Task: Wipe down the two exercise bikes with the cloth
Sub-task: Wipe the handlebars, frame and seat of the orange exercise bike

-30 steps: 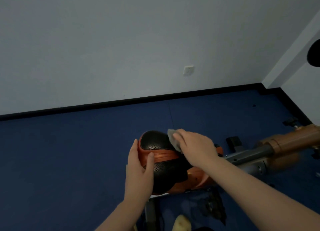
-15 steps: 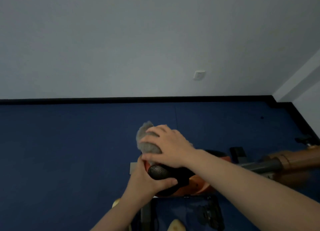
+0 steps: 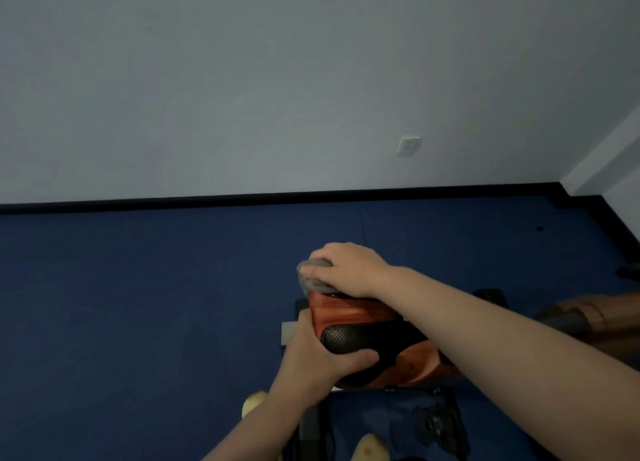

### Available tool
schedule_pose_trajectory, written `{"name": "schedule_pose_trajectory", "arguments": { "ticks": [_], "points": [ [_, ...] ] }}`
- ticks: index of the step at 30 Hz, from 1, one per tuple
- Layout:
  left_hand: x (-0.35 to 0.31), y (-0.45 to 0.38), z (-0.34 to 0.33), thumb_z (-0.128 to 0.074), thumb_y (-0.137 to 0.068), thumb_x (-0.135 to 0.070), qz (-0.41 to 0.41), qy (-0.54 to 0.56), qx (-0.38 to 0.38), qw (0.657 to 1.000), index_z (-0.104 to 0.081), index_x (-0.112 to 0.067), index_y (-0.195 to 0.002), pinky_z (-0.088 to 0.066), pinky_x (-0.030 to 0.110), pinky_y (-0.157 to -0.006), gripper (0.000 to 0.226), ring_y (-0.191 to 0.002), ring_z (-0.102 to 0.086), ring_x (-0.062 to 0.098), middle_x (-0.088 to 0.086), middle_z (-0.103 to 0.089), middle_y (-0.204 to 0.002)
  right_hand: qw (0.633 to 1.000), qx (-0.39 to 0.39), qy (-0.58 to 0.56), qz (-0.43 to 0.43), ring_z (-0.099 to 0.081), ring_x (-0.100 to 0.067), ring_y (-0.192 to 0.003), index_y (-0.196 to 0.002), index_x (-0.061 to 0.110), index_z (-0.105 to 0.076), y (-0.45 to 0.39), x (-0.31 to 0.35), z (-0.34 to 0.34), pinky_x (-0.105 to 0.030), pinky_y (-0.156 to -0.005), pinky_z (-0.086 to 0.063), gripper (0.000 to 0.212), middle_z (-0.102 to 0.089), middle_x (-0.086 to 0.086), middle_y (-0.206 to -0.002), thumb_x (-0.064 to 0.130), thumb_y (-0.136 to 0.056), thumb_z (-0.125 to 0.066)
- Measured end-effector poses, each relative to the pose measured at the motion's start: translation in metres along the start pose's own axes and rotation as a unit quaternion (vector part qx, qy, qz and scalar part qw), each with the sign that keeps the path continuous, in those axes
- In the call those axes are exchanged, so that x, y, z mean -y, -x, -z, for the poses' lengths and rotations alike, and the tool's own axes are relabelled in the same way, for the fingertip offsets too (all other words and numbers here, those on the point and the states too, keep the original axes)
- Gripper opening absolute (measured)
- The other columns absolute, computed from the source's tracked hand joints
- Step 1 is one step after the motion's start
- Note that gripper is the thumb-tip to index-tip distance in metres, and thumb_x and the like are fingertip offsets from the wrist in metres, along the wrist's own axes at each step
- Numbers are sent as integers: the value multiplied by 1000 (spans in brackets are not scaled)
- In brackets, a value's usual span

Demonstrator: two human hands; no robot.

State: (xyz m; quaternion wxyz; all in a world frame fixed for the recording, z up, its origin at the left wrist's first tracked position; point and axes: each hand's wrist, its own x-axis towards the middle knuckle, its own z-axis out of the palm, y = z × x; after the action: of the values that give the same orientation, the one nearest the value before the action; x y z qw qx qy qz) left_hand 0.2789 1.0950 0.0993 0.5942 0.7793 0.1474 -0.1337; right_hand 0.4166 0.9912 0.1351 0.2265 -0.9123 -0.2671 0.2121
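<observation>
The black and orange saddle (image 3: 349, 317) of an exercise bike sits low in the middle of the head view. My left hand (image 3: 313, 356) grips its near left side, thumb curled across the black perforated part. My right hand (image 3: 346, 270) lies over the saddle's far end and holds a grey cloth (image 3: 311, 275) against it, fingers bent around the cloth. The bike's orange frame (image 3: 424, 360) shows under my right forearm, and more of the frame (image 3: 595, 313) reaches to the right edge. Only this one bike is in view.
Blue floor (image 3: 138, 304) spreads to the left and behind the bike. A grey wall with a black skirting board (image 3: 207, 199) and a white socket (image 3: 408, 145) stands beyond. A black pedal (image 3: 438, 422) and the tips of two light shoes (image 3: 370, 448) are below.
My right hand with the cloth has slid from the saddle's top to its far left end. My left hand has shifted from the saddle's side to a grip with the thumb across the front.
</observation>
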Motion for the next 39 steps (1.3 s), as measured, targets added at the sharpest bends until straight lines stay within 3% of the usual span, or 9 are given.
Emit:
{"name": "schedule_pose_trajectory", "arguments": {
  "ticks": [4,9,14,17,20,24,30,35,39],
  "points": [
    [1,-1,-1,-91,-39,-47,-30,2,7,1000,-45,-32,-120,-53,22,-86,94,-99,-63,-4,-13,-65,-111,983,-65,87,150,-42,-12,-123,-116,37,-64,32,-3,-18,-37,-100,-32,47,-52,11,-130,65,-89,-36],
    [2,0,0,-90,-37,-53,3,4,12,1000,-47,-33,-110,-50,9,-66,88,-82,-63,-10,-14,-66,-97,986,-106,-38,-120,-50,-21,-122,-127,42,-50,28,-9,-14,-43,-94,-42,42,-54,7,-130,61,-97,-29],
    [2,1,0,-90,-37,-57,-13,-9,-2,1000,-43,-42,-112,-44,1,-61,89,-83,-58,-19,-25,-57,-101,995,-101,10,11,-30,-13,-139,-143,54,-26,64,-17,-23,-40,-102,-34,47,-30,13,-153,60,-96,-25],
    [0,5,0,-85,-35,-70,-16,-37,-11,999,-12,-50,-143,-50,20,-93,132,-111,-55,-5,-17,-47,-129,980,-108,-10,-169,-55,-20,-118,-138,48,-36,75,-50,-16,-40,-91,-46,44,-57,6,-133,58,-99,-18],
    [-5,7,3,-73,-35,-82,-70,-136,-34,988,16,-51,-146,-30,35,-114,145,-137,-25,7,-18,-20,-150,968,-148,78,-189,-60,-24,-106,-133,37,-42,72,-33,-21,-42,-87,-43,47,-63,1,-122,54,-99,-14],
    [-7,4,6,-61,-44,-88,-153,-208,-33,966,4,-41,-151,-16,32,-119,134,-144,-3,-2,-23,1,-159,988,-136,37,-64,-42,-20,-130,-144,47,-26,66,-18,-28,-45,-98,-38,48,-40,8,-147,55,-97,-25],
    [-3,8,4,-33,-76,-84,-208,-232,-41,949,7,-47,-148,-13,31,-119,90,-145,2,-6,-31,10,-156,976,-23,43,-210,-55,-31,-117,-132,32,-45,74,-46,1,-44,-95,-43,43,-57,-5,-132,48,-103,-17],
    [-1,-3,15,-5,-92,-71,-253,-276,-20,927,-4,-33,-153,-1,22,-120,72,-148,5,-2,-28,9,-159,978,-171,42,-114,-47,-17,-124,-145,41,-31,64,-8,-30,-43,-95,-40,47,-47,8,-142,53,-100,-24],
    [-14,-23,37,-6,-93,-68,-278,-308,50,908,-15,-35,-151,-1,23,-121,68,-147,3,-5,-26,-4,-158,955,-251,60,-148,-58,-13,-100,-122,31,-57,99,-33,-31,-37,-84,-42,46,-64,10,-107,55,-99,-25]
  ]
}}
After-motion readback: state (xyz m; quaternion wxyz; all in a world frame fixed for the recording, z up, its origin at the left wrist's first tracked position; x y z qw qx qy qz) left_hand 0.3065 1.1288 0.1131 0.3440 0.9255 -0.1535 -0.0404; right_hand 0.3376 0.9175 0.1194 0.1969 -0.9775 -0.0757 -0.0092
